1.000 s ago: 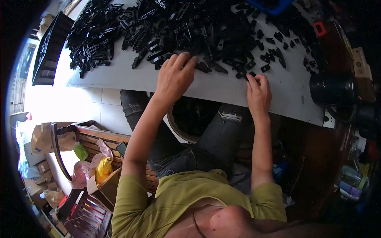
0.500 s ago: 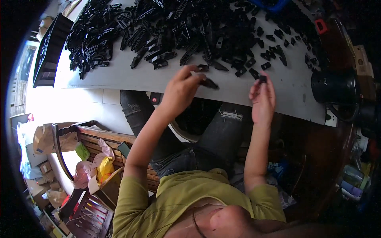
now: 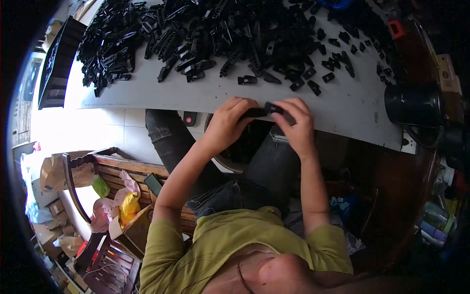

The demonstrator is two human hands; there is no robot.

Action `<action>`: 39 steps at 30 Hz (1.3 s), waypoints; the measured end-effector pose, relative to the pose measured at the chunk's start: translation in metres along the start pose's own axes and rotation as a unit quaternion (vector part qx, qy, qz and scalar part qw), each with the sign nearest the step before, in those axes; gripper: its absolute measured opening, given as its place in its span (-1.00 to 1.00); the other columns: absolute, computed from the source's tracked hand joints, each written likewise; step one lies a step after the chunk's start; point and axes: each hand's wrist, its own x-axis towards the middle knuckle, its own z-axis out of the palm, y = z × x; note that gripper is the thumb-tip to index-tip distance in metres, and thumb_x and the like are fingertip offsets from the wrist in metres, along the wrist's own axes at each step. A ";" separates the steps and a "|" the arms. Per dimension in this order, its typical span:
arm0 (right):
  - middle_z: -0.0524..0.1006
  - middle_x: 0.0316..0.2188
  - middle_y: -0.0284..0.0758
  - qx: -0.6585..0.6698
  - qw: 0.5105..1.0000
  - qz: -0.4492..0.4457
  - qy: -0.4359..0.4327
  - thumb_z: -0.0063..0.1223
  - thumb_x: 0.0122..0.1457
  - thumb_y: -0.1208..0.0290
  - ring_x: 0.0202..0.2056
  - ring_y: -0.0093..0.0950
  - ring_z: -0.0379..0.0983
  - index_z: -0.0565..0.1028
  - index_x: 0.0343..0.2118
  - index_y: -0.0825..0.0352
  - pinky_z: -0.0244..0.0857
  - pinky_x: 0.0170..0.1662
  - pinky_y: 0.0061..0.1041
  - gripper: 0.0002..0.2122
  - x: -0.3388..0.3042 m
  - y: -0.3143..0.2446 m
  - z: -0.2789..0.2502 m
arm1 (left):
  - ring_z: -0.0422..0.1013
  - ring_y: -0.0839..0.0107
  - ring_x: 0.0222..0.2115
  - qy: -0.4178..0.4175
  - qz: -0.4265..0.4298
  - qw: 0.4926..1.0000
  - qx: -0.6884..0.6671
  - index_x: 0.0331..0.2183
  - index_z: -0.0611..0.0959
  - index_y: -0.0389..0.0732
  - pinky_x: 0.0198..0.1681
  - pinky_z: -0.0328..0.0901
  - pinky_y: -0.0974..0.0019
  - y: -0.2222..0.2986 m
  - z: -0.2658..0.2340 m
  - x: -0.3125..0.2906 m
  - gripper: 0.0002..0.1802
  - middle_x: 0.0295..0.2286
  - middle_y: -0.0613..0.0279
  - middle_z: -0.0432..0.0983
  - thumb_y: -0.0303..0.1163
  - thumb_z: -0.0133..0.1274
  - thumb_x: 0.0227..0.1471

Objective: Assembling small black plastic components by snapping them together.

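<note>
Thumb and fingers of your left hand (image 3: 229, 121), in the head view, are clenched around a longer black part (image 3: 253, 113). Your right hand (image 3: 297, 125) faces it, pinching a small black part (image 3: 273, 107) between thumb and fingertips. The two parts meet in the gap between your hands, over the near edge of the table (image 3: 350, 110); whether they are joined or merely touching, you cannot tell from above, as your fingers cover much of both.

Straight ahead of your hands lies a large heap of black pieces (image 3: 196, 29), with one loose black piece (image 3: 247, 80) just beyond your left fingers. Ahead of your right hand, a loose black block (image 3: 314, 87) sits nearest on the grey surface. Well off to the right of that hand stands a black vessel (image 3: 412, 105).

For the step in hand, which looks like lining the parts up end to end, you would do best to steady the left one and let the right fingertips make the fine turns. Square the ends before pressing, push along the length and ease off if it binds. Working a little farther over the tabletop would be safer, since a slipped part could drop off the edge.
</note>
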 end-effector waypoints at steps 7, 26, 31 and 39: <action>0.49 -0.37 -0.29 -0.074 0.994 -0.044 -0.074 0.27 -0.13 0.51 -0.26 -0.30 0.40 0.56 -0.32 0.36 0.23 -0.14 -0.40 -0.75 0.007 0.001 0.000 | 0.42 0.10 -0.18 0.000 -0.028 0.998 -0.052 -0.27 0.54 -0.27 -0.11 0.34 0.21 -0.005 -0.009 0.003 -0.64 -0.17 0.04 0.44 -0.68 0.17 -0.24; 0.47 -0.46 -0.28 -0.108 0.984 -0.076 -0.124 0.32 -0.22 0.56 -0.35 -0.30 0.42 0.57 -0.40 0.38 0.31 -0.29 -0.39 -0.76 0.023 -0.015 0.008 | 0.48 0.21 -0.22 0.011 -0.077 0.991 -0.111 -0.40 0.58 -0.37 -0.17 0.39 0.30 -0.018 -0.021 -0.001 -0.72 -0.26 0.09 0.49 -0.74 0.21 -0.30; 0.49 -0.39 -0.25 -0.043 0.983 -0.085 -0.156 0.30 -0.18 0.56 -0.35 -0.29 0.44 0.57 -0.37 0.38 0.33 -0.28 -0.40 -0.77 0.033 -0.007 0.018 | 0.47 0.22 -0.21 -0.009 -0.065 0.993 -0.099 -0.42 0.58 -0.36 -0.19 0.37 0.27 -0.018 -0.023 0.002 -0.75 -0.25 0.07 0.49 -0.64 0.25 -0.28; 0.49 -0.19 -0.30 -0.199 0.967 -0.152 -0.038 0.04 0.05 0.56 -0.29 -0.25 0.49 0.53 -0.15 0.27 0.40 -0.29 -0.34 -0.74 0.055 -0.009 0.050 | 0.35 0.10 -0.18 0.202 -0.013 0.950 0.239 -0.17 0.50 -0.17 -0.16 0.31 0.16 -0.030 -0.026 0.045 -0.63 -0.19 0.12 0.39 -0.45 0.12 -0.11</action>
